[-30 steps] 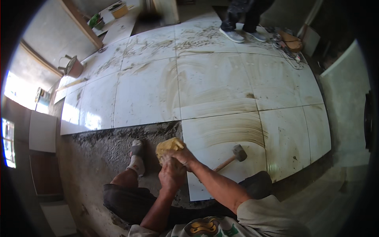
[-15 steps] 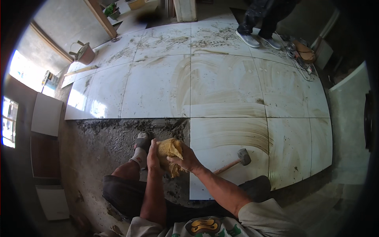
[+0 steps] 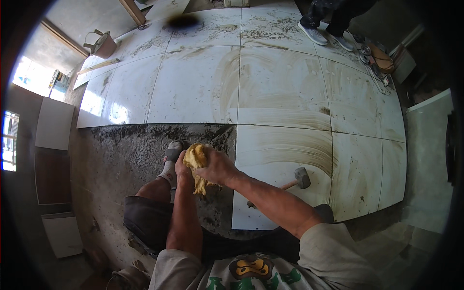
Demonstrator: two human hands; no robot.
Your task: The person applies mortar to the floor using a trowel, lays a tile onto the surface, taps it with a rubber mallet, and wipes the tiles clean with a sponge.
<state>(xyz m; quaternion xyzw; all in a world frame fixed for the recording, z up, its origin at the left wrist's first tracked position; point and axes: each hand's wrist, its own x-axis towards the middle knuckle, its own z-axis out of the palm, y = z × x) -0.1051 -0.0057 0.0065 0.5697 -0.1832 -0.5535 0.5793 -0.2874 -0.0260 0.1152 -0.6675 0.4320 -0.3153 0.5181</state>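
Tiled floor (image 3: 285, 92); hands round yellow sponge (image 3: 197, 157)

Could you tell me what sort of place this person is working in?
Most likely a room under renovation, with a floor being tiled: large pale floor tiles smeared with mortar, a bare grey mortar bed beside them, and a rubber mallet lying on a tile.

Ahead of your hands: floor of large pale tiles (image 3: 193, 87), glossy, streaked with brown smears. Below and to your left: bare grey mortar bed (image 3: 121, 164), untiled. Far left: bright window (image 3: 9, 140) and sunlit opening (image 3: 29, 79); glare on nearest tiles. Loose pale tiles (image 3: 54, 123) lean along left wall. Bucket (image 3: 102, 44) far ahead-left, beside wooden batten (image 3: 99, 65).
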